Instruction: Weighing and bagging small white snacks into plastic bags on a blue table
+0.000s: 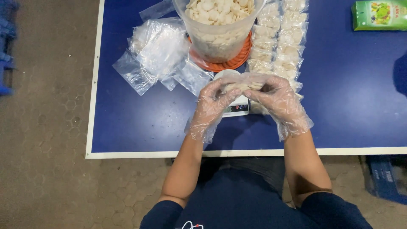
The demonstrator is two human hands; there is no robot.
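Both hands wear thin clear plastic gloves. My left hand (pixel 210 106) and my right hand (pixel 280 101) together pinch a small clear bag of pale round pieces (pixel 242 84) along its top, just above a small white kitchen scale (pixel 236 107). Behind the scale stands a large clear tub (pixel 220 38) full of the same pale pieces, resting on an orange lid (pixel 237 61). Filled small bags (pixel 280 42) lie in two rows to the right of the tub.
A pile of empty clear bags (pixel 157 53) lies left of the tub on the blue table (pixel 140 123), whose white front edge runs near my body. A green carton (pixel 378 15) sits at the far right. Grey patterned floor lies to the left.
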